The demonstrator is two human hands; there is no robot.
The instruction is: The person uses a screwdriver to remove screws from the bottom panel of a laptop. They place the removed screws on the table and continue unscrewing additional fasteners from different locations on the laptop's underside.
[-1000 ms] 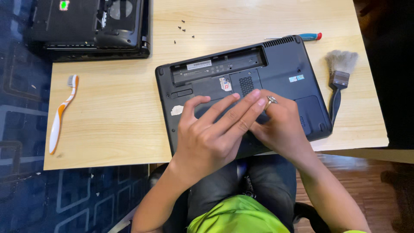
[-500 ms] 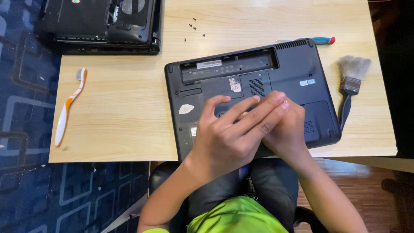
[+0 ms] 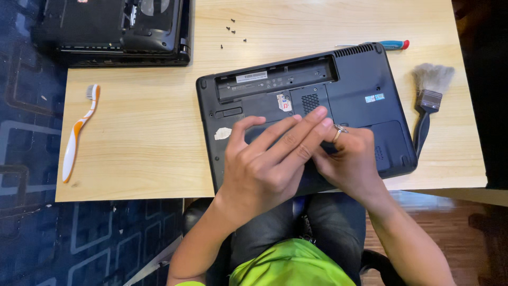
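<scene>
Both hands lie on the upside-down laptop [image 3: 349, 79]. The left hand [image 3: 264, 164] is flat, fingers spread. The right hand [image 3: 352, 159] is half hidden, so its grip is unclear.

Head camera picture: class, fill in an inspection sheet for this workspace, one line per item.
Surface: light wooden table, its near edge at the person's lap.
Job's things: black laptop lying bottom side up, battery bay empty.
Clutter: toothbrush at the left; small loose screws; screwdriver behind the laptop; paintbrush at the right; second opened laptop at the far left corner.
Grips: left hand flat on the laptop's base, fingers spread, overlapping the right hand, which wears a ring; what they hold is hidden.
Cables: nothing seen.
Surroundings: blue patterned carpet at the left, wooden floor at the right.
</scene>
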